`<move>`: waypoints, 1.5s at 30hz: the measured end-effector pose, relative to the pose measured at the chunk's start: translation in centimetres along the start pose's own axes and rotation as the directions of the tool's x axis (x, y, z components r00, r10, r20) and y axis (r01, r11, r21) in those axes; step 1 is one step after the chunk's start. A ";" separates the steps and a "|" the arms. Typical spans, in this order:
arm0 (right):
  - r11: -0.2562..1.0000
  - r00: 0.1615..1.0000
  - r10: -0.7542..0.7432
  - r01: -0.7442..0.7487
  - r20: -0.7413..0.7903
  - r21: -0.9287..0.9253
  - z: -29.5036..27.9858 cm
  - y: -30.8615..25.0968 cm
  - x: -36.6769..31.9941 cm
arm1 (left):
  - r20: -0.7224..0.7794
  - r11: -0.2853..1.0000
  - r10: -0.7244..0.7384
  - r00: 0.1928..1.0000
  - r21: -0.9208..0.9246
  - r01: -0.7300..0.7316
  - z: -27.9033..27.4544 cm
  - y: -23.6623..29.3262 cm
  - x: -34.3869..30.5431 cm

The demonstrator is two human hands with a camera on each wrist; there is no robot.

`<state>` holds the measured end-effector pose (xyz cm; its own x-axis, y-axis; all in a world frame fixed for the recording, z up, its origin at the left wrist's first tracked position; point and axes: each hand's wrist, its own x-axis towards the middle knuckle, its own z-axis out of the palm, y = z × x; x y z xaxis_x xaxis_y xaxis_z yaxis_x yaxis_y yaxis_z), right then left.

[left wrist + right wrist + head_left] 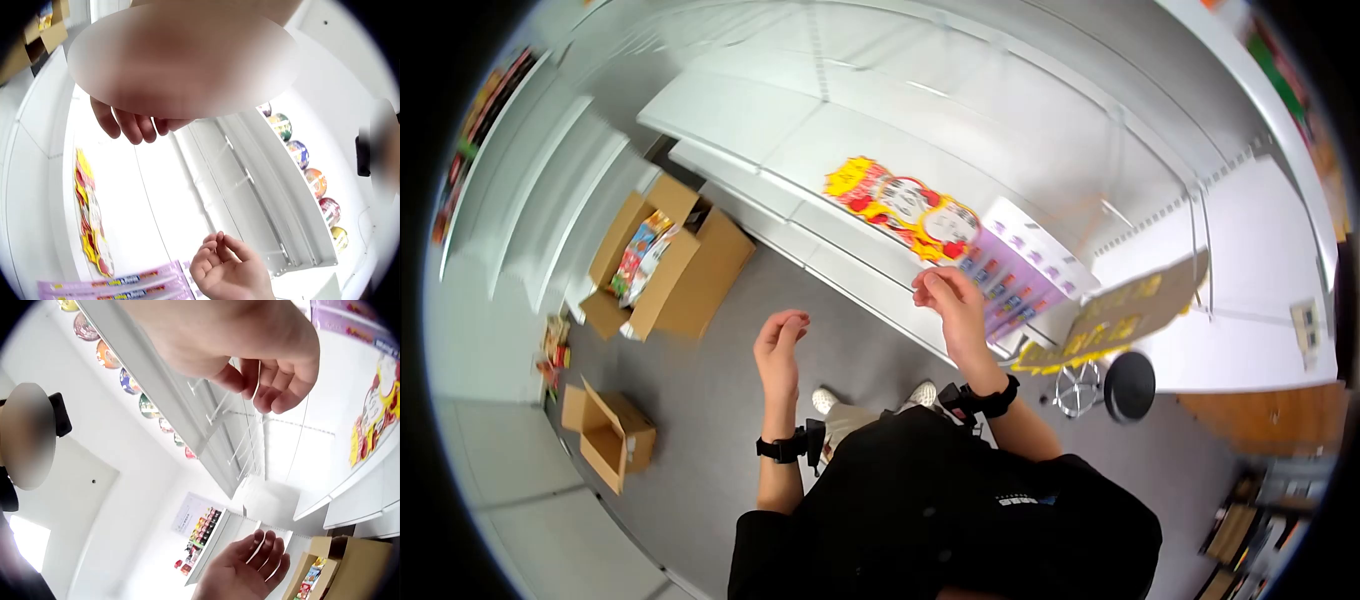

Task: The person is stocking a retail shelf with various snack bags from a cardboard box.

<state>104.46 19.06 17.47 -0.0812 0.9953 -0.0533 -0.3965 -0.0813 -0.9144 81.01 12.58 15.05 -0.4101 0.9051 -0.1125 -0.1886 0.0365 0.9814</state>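
Left hand: While it hovers over the grey floor in the head view, the left hand (780,352) has its fingers loosely bent and holds nothing.
Right hand: in the head view, the right hand (956,312) is also relaxed and empty, beside the front of the white shelf (730,115).
Red-and-yellow packets: on that shelf, ahead of the right hand and a little to its left.
Purple packs: the purple packs (1012,285) are just beyond the right hand, beside the red-and-yellow packets (905,208).
Cardboard sheet: the yellow-edged cardboard sheet (1118,308) leans at a tilt, to the right of the right hand.
Cartons: the large carton (700,285), open with bright bags inside, and the small carton (635,440) stand on the floor, left of the left hand.
Stool: the black-topped stool (1130,386) is well to the right of the right hand.
Fingers: in the left wrist view, the left hand's fingertips point down, gripping nothing; the right hand is palm-up near the purple packs.
Round items: the multicoloured round items (297,154) form a row beyond both hands.
Bottles: in the right wrist view, dark bottles (205,526) stand on a shelf beyond the left hand, whose fingers are spread and slightly bent; the right hand's fingers bend around nothing.
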 end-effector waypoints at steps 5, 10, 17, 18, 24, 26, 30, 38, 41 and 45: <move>0.996 0.988 0.086 -0.085 0.126 -0.014 7.9 4.2 -1.9 | -0.344 0.990 0.136 0.929 0.000 -0.144 -11.6 0.4 -2.8; 0.979 0.963 0.201 -0.201 0.178 -0.018 17.6 9.1 -4.7 | -0.529 0.986 0.144 0.836 0.008 -0.164 -23.0 1.9 -5.8; 0.954 0.900 0.299 -0.284 0.318 -0.093 28.0 14.1 -5.4 | -0.669 0.987 0.147 0.729 0.052 -0.152 -35.5 1.0 -9.9; 0.954 0.896 0.300 -0.289 0.326 -0.084 28.7 14.7 -5.2 | -0.690 0.988 0.137 0.711 0.044 -0.148 -36.6 0.3 -10.5; 0.939 0.870 0.343 -0.325 0.355 -0.110 33.2 17.6 -4.1 | -0.764 0.995 0.038 0.644 -0.033 -0.097 -41.0 -1.2 -11.6; 0.932 0.860 0.363 -0.344 0.358 -0.117 34.7 18.7 -3.0 | -0.777 0.995 0.030 0.628 -0.036 -0.093 -42.3 -1.5 -11.1; 0.915 0.850 0.399 -0.391 0.343 -0.096 37.5 20.7 0.2 | -0.811 0.995 -0.013 0.585 -0.066 -0.069 -43.7 -1.5 -9.2; 0.890 0.825 0.427 -0.455 0.369 -0.012 45.4 24.5 9.9 | -0.824 0.997 -0.064 0.563 -0.075 0.003 -47.9 -0.7 0.6; 0.889 0.820 0.423 -0.459 0.386 0.000 48.7 24.7 14.2 | -0.752 1.000 0.003 0.659 -0.008 -0.014 -49.9 1.9 7.8; 0.860 0.791 0.465 -0.511 0.399 0.010 51.6 25.6 19.4 | -0.631 0.995 0.082 0.771 0.096 -0.027 -50.4 3.2 16.6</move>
<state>45.60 33.50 13.76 -0.6131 0.7278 -0.3073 -0.3087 -0.5788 -0.7548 28.62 6.37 8.46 -0.8949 0.4337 -0.1048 -0.0910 0.0526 0.9945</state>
